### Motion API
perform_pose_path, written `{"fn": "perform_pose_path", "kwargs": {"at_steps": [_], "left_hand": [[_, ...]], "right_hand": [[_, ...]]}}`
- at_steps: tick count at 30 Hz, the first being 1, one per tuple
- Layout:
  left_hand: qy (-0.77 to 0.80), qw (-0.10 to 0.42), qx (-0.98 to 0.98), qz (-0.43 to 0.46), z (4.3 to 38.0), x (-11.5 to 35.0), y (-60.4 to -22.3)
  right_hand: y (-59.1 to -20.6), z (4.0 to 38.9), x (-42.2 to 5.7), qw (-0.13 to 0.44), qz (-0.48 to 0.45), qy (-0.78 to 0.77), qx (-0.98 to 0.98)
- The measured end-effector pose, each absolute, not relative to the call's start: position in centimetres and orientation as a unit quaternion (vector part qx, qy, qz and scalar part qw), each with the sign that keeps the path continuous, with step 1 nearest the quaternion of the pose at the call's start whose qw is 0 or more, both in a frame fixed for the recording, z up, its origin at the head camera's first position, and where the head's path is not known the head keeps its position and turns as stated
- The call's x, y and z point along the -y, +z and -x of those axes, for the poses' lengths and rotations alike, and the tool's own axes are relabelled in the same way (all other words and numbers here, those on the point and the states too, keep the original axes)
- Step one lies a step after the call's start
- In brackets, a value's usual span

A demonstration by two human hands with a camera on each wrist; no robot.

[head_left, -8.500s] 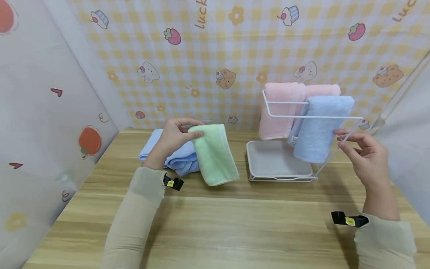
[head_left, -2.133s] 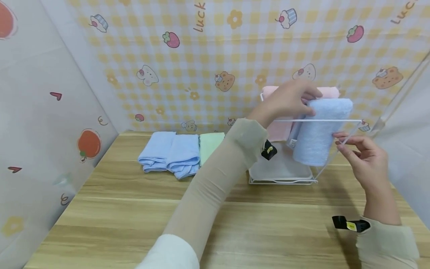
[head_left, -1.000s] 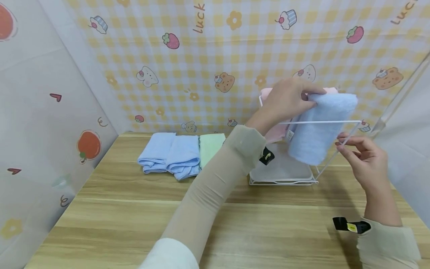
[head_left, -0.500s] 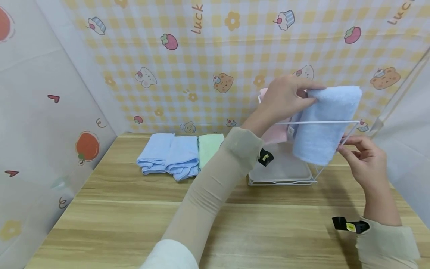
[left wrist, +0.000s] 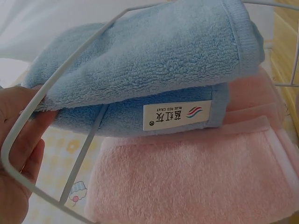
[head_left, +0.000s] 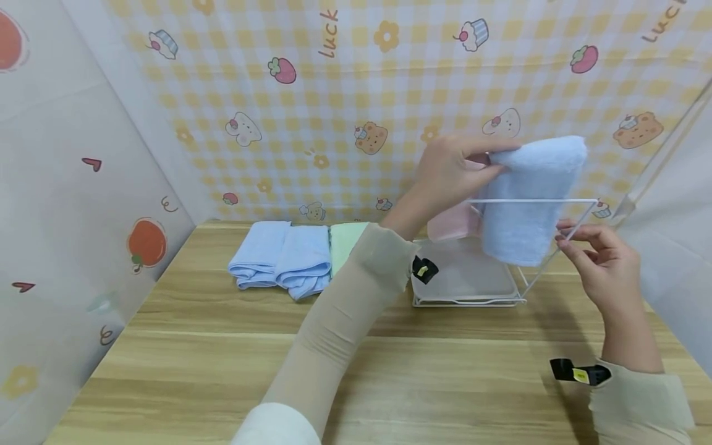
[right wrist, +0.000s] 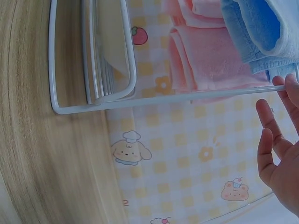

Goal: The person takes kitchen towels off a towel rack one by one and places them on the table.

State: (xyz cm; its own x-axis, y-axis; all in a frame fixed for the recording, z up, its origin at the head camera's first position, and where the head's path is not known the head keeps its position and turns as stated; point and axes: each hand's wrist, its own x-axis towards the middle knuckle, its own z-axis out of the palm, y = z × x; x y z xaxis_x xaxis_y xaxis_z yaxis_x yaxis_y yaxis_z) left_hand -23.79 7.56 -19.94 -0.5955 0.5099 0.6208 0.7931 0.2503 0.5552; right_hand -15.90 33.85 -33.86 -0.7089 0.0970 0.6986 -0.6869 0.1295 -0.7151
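In the head view, my left hand (head_left: 453, 170) pinches the upper left edge of a folded light-blue towel (head_left: 534, 198). The towel hangs down behind the front top bar of a white wire towel rack (head_left: 534, 201), its top raised well above that bar. A white brand label (left wrist: 177, 115) shows on its inner fold in the left wrist view. My right hand (head_left: 606, 266) holds the rack's slanting right side wire between thumb and fingers. Folded pink towels (left wrist: 187, 177) hang at the rack's rear, mostly hidden by my left hand and the blue towel in the head view.
A light-grey tray (head_left: 461, 278) sits in the rack's base. To its left on the wooden table (head_left: 445, 383) lie folded blue towels (head_left: 303, 250) and a green towel (head_left: 346, 241), partly covered by my left forearm. A patterned cloth backdrop (head_left: 334, 93) stands behind.
My left hand has laid the green towel beside the blue ones, reached over to the rack and gripped the hanging blue towel. That towel has risen and just shifted left. My right hand stays put.
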Motion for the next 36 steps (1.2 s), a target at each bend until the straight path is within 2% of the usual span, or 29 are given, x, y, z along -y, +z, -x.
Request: {"fn": "perform_pose_path", "kwargs": {"at_steps": [7, 28, 36], "left_hand": [[-0.488, 0.216, 0.714, 0.453, 23.6, -6.0, -20.8], [-0.547, 0.272, 0.635, 0.472, 23.1, -0.8, -22.2], [-0.562, 0.294, 0.614, 0.469, 23.3, 0.3, -22.9]], "right_hand": [[-33.7, 15.8, -33.7, 0.319, -0.201, 0.606, 0.700], [-33.5, 15.5, -33.8, 0.318, -0.149, 0.605, 0.715], [-33.6, 15.8, -33.7, 0.326, -0.189, 0.601, 0.705]]}}
